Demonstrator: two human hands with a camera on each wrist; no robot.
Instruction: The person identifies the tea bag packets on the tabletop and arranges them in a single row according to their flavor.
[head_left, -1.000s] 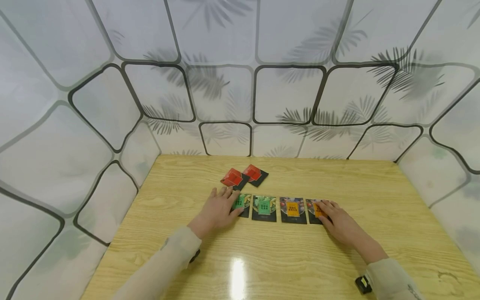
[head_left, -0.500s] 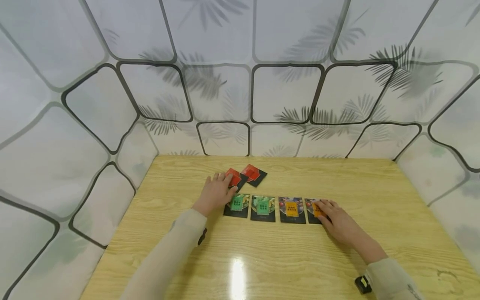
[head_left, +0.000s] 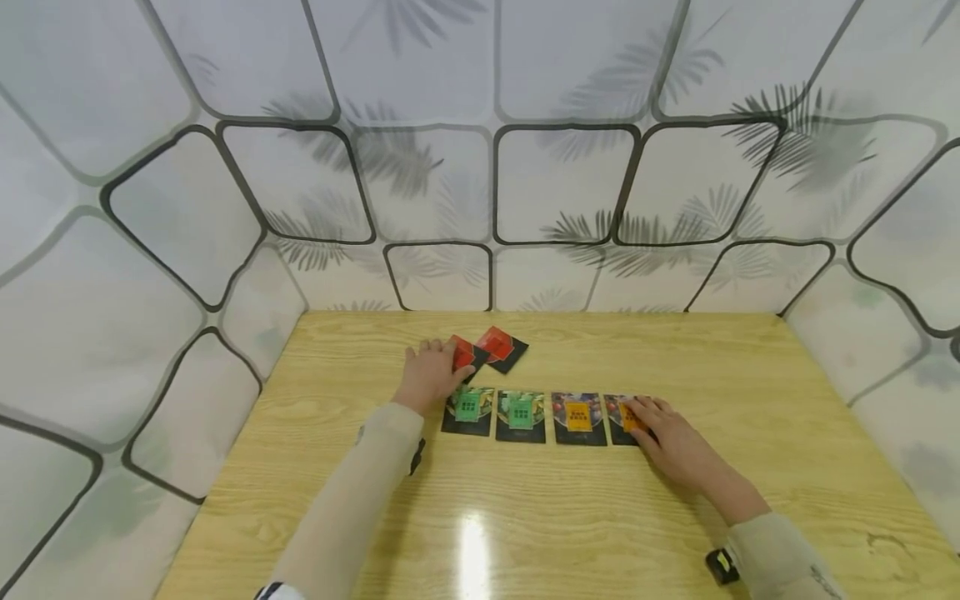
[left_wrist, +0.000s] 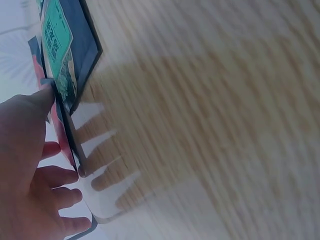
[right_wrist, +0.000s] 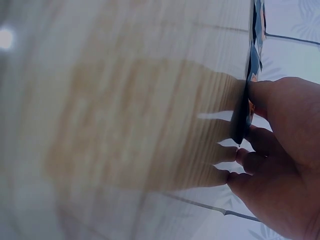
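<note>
My left hand (head_left: 429, 375) lies over the left part of a red-and-black packet (head_left: 480, 358), thumb at its near side and fingers spread at its left corner. Partly under that packet's right side, or against it, is a second red-and-black packet (head_left: 513, 360). My right hand (head_left: 678, 442) rests on the right part of an orange-labelled packet (head_left: 617, 423), its fingertips down by the table. Beside this packet is another orange-labelled packet (head_left: 579, 418). Two green-labelled packets, the left one (head_left: 467, 408) and the right one (head_left: 521, 413), complete the row.
The wood-grain table (head_left: 570, 517) meets a patterned cloth wall (head_left: 555, 279) at its back edge, with more cloth at both sides. A bright reflection shows on the table's front part. Each wrist wears a small dark device, such as the right one (head_left: 722, 567).
My left hand has moved from the left green-labelled packet back to the left red-and-black packet. My right hand stays on the orange-labelled packet. The head view has shifted slightly.
</note>
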